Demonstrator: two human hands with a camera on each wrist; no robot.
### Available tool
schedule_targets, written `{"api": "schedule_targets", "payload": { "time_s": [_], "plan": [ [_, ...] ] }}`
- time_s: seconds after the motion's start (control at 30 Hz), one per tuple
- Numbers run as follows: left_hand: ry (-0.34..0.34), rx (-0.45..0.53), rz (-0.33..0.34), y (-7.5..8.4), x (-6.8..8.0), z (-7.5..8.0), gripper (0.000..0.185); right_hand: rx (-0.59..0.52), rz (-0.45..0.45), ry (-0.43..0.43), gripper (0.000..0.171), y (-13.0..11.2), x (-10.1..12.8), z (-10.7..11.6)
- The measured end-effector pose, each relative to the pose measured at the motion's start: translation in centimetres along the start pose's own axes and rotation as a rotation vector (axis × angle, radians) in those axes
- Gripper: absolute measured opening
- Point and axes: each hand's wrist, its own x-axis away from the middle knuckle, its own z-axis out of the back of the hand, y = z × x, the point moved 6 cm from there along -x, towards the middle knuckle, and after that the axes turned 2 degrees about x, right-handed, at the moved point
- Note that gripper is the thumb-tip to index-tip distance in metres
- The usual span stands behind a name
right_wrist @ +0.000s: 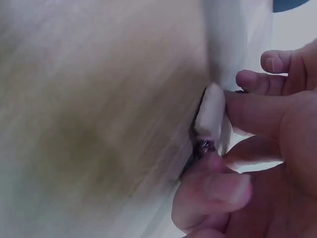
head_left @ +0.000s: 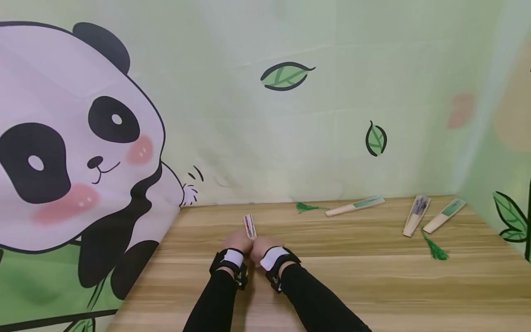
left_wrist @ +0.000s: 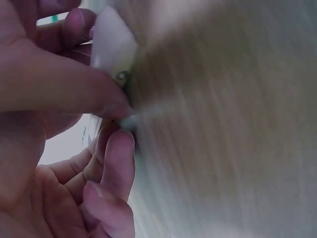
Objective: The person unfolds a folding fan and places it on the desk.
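At the middle of the table, a closed folding fan with a patterned strip points away from me. My left hand and right hand meet at its near end, both gripping it with their fingers. The left wrist view shows the fan's pale rounded end and a small round rivet, with a thumb and fingertips close around them. From the right wrist, the pale end shows between fingers, low over the wood. The hands cover the fan's near part in the head view.
Another folded fan with a green tassel lies at the back. Two more folded fans, one patterned and one green, lie at the right, near a second green tassel. A panda-printed cloth walls off the back.
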Motion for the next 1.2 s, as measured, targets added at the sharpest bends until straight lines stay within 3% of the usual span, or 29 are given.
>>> {"api": "schedule_targets", "payload": {
  "time_s": [0.27, 0.53, 0.77, 1.03, 1.2],
  "plan": [
    [-0.065, 0.140, -0.066, 0.4, 0.6, 0.0, 0.034, -0.176, 0.064, -0.122, 0.012, 0.5, 0.6, 0.2],
    [-0.150, 0.375, -0.048, 0.7, 1.0, -0.4, 0.039, -0.543, -0.013, -0.176, 0.018, 2.3, 0.2, -0.5],
    [-0.260, 0.496, -0.049, 2.5, 1.1, -0.4, 0.048, -0.790, -0.017, -0.244, 0.018, 4.7, 0.9, 0.7],
    [-0.316, 0.669, -0.152, 7.0, 0.9, -0.6, 0.042, -0.795, -0.034, -0.236, 0.012, 8.2, 2.6, 4.5],
    [-0.320, 0.790, -0.174, 9.9, 1.0, -0.4, 0.040, -0.754, -0.028, -0.217, 0.018, 10.0, 4.0, 6.7]
  ]
}}
